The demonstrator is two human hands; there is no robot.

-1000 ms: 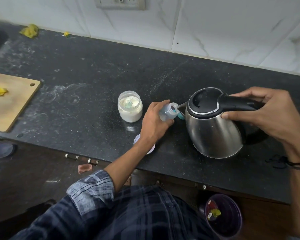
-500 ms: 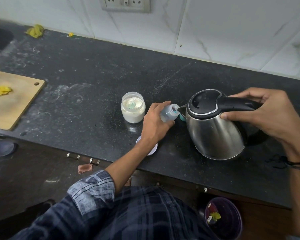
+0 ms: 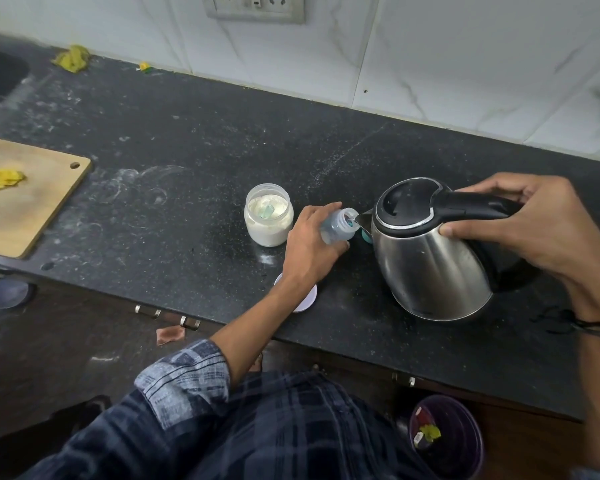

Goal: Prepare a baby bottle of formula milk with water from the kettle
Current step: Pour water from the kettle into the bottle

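A steel kettle (image 3: 426, 258) with a black lid and handle is tilted left over the black counter (image 3: 187, 161). My right hand (image 3: 534, 226) grips its handle. Its spout touches the open mouth of a small clear baby bottle (image 3: 338, 225), which my left hand (image 3: 309, 251) holds tilted toward the kettle. An open jar of white formula powder (image 3: 269, 216) with a pale scoop inside stands just left of my left hand. A white round lid (image 3: 305, 299) lies under my left wrist. A teal piece (image 3: 366, 235) shows behind the bottle.
A wooden cutting board (image 3: 32, 202) with a yellow scrap lies at the left counter edge. Yellow scraps lie by the tiled back wall, under a socket plate (image 3: 253, 6). A purple bin (image 3: 445, 438) stands on the floor below the counter's front edge.
Both hands, the kettle and the bottle stay almost in place. The bottle's mouth sits a little closer under the spout; the view has shifted slightly.
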